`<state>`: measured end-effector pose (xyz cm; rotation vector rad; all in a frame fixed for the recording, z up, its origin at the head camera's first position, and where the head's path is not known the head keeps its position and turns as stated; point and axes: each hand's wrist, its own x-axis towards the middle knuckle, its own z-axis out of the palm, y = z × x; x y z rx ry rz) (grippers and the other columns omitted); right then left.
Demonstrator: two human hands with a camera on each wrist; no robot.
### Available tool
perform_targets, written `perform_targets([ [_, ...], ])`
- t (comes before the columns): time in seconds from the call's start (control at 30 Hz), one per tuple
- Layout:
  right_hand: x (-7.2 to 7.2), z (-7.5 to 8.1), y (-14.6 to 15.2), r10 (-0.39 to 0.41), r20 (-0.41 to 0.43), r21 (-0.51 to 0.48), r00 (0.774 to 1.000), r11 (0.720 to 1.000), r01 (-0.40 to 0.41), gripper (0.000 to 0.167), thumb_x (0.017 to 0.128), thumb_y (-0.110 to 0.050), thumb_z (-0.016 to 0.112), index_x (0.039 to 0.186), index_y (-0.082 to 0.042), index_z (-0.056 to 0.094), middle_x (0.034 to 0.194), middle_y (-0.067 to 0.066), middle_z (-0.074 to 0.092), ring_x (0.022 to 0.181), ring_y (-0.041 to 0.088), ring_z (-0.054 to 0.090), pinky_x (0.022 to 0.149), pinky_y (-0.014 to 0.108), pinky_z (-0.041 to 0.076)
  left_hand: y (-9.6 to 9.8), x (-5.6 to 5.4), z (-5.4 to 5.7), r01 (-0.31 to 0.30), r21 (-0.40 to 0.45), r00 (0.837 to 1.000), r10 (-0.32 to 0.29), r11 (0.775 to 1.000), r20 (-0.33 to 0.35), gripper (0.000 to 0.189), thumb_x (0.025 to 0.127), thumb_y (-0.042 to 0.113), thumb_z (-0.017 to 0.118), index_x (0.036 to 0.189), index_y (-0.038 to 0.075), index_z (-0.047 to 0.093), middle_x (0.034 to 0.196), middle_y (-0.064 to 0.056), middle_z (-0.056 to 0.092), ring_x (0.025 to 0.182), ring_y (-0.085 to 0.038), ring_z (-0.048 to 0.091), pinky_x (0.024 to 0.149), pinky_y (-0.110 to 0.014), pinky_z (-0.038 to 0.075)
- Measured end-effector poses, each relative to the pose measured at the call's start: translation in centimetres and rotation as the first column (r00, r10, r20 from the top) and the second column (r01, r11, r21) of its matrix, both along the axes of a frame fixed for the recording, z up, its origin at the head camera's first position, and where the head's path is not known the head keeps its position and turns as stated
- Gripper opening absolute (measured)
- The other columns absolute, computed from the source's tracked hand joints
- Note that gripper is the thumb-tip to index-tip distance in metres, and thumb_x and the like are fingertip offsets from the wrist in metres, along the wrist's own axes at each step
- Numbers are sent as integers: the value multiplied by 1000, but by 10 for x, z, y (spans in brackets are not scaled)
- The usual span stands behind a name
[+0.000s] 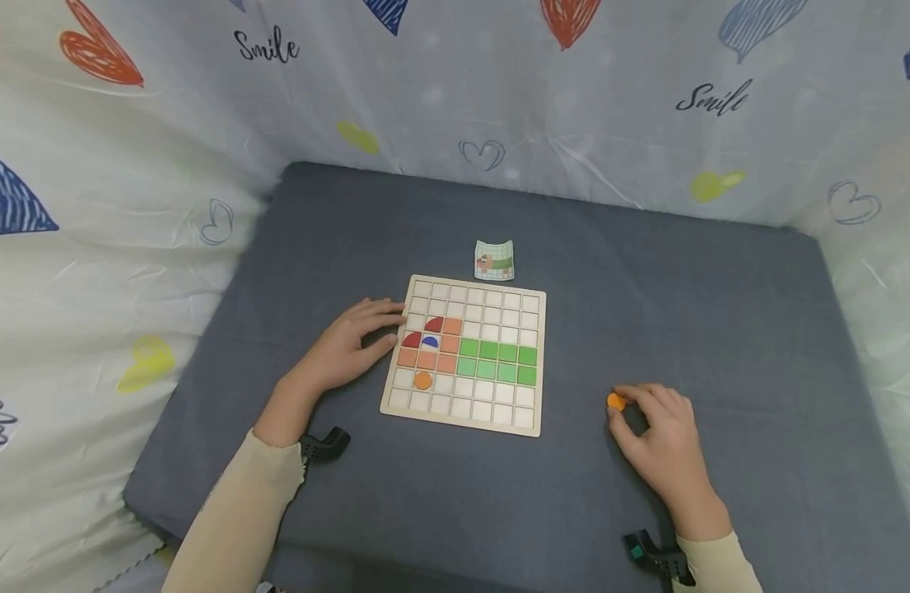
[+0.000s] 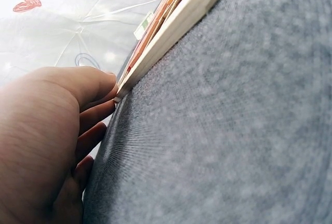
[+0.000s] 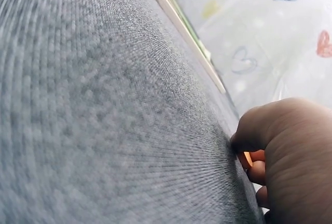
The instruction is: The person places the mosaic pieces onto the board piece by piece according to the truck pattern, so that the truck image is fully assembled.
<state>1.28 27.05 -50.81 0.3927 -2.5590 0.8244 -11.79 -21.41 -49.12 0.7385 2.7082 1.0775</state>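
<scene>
A square wooden grid board (image 1: pixel 458 410) lies on the grey cloth, with green, salmon and dark red tiles and a blue-and-white tile set in its cells. One round orange piece (image 1: pixel 422 380) sits in a lower left cell. My left hand (image 1: pixel 345 344) rests at the board's left edge, its fingers extended and touching the rim, as the left wrist view also shows. To the right of the board, my right hand (image 1: pixel 658 436) pinches another round orange piece (image 1: pixel 615 401) between thumb and fingers, low over the cloth. In the right wrist view the fingers partly hide this orange piece (image 3: pixel 248 158).
A small picture card (image 1: pixel 494 260) with a grid pattern lies just beyond the board's far edge. Grey cloth (image 1: pixel 721 313) covers the table. A white printed curtain (image 1: pixel 618 107) hangs behind it and at both sides.
</scene>
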Motion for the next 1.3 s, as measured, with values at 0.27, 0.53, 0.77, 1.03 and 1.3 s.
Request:
perform_targets([
  [0.27, -3, 1, -3, 19, 1, -30, 1000, 999, -19, 23, 83, 1, 82, 105, -2, 81, 97, 10, 74, 87, 31, 65, 84, 48, 44, -1, -1, -1, 4, 5, 1000, -4, 1000, 1, 42, 111, 25, 71, 150, 11, 69, 164, -7, 54, 161, -31, 36, 140, -47, 17],
  [0.53, -13, 3, -17, 86, 8, 8, 996, 996, -86, 22, 85, -3, 81, 106, -4, 82, 98, 8, 74, 87, 29, 64, 81, 47, 44, -1, -5, -2, 19, 10, 1000, -19, 1000, -13, 42, 111, 26, 70, 150, 11, 68, 164, -8, 55, 161, -31, 36, 140, -45, 15],
  [0.77, -29, 3, -43, 178, 26, 39, 984, 983, -179, 21, 87, -8, 82, 107, -5, 82, 97, 5, 72, 85, 25, 62, 79, 45, 47, -2, -4, -4, 16, 7, 1000, -16, 1000, -11, 42, 111, 26, 70, 150, 12, 69, 164, -7, 54, 161, -31, 37, 140, -45, 15],
  [1.03, -38, 6, -79, 286, 40, 3, 957, 958, -286, 17, 91, -12, 81, 108, -6, 81, 102, 3, 71, 88, 23, 60, 81, 42, 47, -3, -2, -5, 7, 22, 1000, -7, 1000, -5, 42, 111, 26, 70, 151, 11, 68, 163, -8, 55, 161, -31, 37, 140, -45, 15],
  [1.3, -42, 8, -104, 359, 33, 52, 933, 931, -360, 19, 92, -11, 81, 110, -7, 82, 103, 4, 70, 91, 26, 63, 82, 45, 51, -1, -3, -6, 14, 21, 1000, -13, 1000, -12, 42, 111, 26, 70, 150, 12, 69, 163, -8, 55, 161, -31, 37, 140, -45, 15],
])
